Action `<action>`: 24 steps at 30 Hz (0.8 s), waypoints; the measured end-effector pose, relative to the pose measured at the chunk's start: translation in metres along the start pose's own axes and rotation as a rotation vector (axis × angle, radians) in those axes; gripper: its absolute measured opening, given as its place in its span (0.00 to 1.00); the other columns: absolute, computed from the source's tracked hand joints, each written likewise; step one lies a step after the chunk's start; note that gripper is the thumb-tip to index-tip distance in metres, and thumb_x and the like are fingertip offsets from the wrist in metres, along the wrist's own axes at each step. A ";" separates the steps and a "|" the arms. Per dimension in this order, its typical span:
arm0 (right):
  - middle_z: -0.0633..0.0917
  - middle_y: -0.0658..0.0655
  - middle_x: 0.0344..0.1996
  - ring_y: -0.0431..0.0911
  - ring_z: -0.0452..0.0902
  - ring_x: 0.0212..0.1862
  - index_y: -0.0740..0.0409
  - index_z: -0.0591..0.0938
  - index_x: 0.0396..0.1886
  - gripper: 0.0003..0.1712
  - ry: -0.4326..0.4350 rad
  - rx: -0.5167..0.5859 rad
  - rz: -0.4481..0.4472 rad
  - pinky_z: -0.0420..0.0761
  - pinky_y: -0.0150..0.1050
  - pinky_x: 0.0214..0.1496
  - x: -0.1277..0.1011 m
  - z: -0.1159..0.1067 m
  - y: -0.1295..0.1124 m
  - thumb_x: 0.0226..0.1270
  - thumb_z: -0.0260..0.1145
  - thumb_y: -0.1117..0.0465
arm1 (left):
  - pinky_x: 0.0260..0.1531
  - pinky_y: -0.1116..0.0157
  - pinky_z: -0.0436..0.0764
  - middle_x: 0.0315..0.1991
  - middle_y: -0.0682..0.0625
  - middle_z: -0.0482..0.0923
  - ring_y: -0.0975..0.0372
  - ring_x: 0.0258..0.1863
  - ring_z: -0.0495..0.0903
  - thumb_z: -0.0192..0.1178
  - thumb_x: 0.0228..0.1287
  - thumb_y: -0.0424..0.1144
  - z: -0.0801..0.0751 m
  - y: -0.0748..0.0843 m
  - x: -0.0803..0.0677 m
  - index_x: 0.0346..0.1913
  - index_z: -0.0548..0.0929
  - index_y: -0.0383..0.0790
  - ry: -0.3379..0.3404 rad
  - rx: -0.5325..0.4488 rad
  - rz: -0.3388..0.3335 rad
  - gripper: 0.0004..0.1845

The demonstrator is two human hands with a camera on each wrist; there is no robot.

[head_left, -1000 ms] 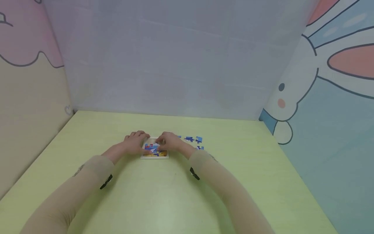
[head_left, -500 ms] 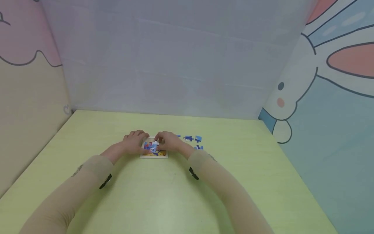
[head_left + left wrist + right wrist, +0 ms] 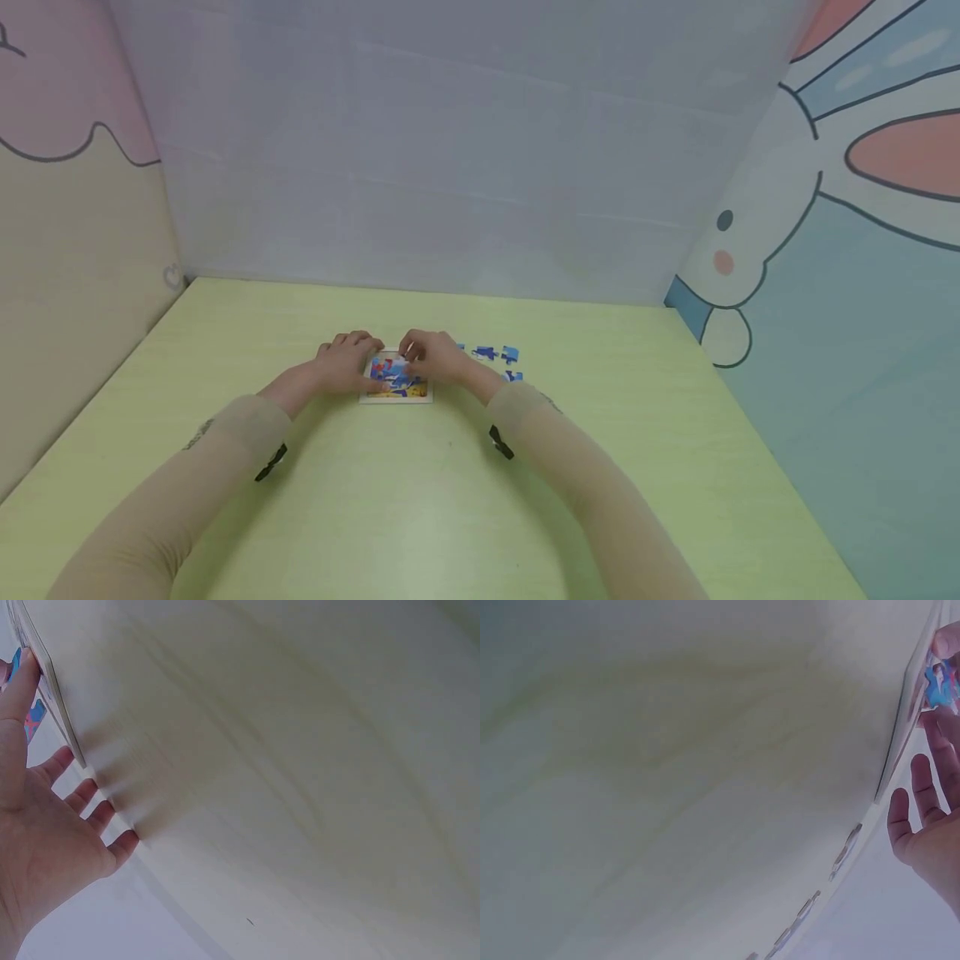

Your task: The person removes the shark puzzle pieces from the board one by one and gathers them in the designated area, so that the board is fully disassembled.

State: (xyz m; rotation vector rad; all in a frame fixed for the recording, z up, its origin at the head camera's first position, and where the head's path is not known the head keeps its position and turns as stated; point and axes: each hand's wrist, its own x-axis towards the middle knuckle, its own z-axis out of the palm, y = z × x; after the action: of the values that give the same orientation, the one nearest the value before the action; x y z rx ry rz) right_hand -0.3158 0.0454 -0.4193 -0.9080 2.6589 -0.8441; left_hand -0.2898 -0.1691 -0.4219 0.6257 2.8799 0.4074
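"While the head view shows them so small, can you make out what the fingers of the right hand [image 3: 437, 355] are up to?"

"Pinching. Thumb and forefinger have a blue puzzle piece [image 3: 939, 686] between them, clearest from the right wrist; the other fingers stand apart from one another."

"And the left hand [image 3: 347, 364]?"

"Spread. Its thumb lies over the left part of the puzzle tray [image 3: 397, 401], the forefinger reaches the far left corner, and the rest fan out beside it."

"Where's the tray, then?"

"Flat on the table [image 3: 420, 500], between the two hands. Inside its white rim the fitted pieces [image 3: 380, 367] show red and blue, with yellow along the near side. Whether the pinched one is seated, I can't tell."

"And farther out?"

"Loose pieces [image 3: 485, 353] lie right of the tray, one partly covered by the right hand. Pale sleeves [image 3: 187, 483] cover both forearms. Past the table stands a lilac back wall [image 3: 420, 167], with a cartoon rabbit [image 3: 757, 225] on the wall to the right."
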 end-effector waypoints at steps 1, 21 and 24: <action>0.84 0.48 0.37 0.38 0.77 0.38 0.48 0.77 0.45 0.12 0.003 0.007 -0.002 0.76 0.28 0.40 -0.001 -0.001 -0.001 0.62 0.67 0.59 | 0.54 0.34 0.60 0.68 0.37 0.57 0.37 0.64 0.57 0.62 0.52 0.65 0.000 0.000 0.000 0.67 0.64 0.41 0.000 0.001 0.000 0.45; 0.85 0.49 0.37 0.40 0.79 0.41 0.50 0.78 0.45 0.11 0.010 0.006 -0.031 0.77 0.32 0.45 -0.031 -0.039 -0.002 0.63 0.66 0.59 | 0.55 0.34 0.60 0.68 0.36 0.57 0.37 0.64 0.57 0.63 0.53 0.63 0.000 0.000 -0.001 0.67 0.65 0.40 0.007 0.001 0.000 0.44; 0.85 0.50 0.37 0.41 0.79 0.41 0.51 0.78 0.45 0.12 0.005 0.004 -0.017 0.77 0.33 0.45 -0.040 -0.046 0.002 0.63 0.67 0.60 | 0.55 0.35 0.60 0.68 0.36 0.57 0.37 0.64 0.56 0.62 0.53 0.64 0.001 -0.001 0.001 0.67 0.65 0.41 0.014 0.003 0.007 0.45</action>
State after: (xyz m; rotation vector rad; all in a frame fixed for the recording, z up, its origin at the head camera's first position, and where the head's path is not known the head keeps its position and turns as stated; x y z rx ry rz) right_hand -0.3020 0.0917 -0.3825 -0.9296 2.6560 -0.8563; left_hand -0.2905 -0.1698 -0.4236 0.6356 2.8926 0.4105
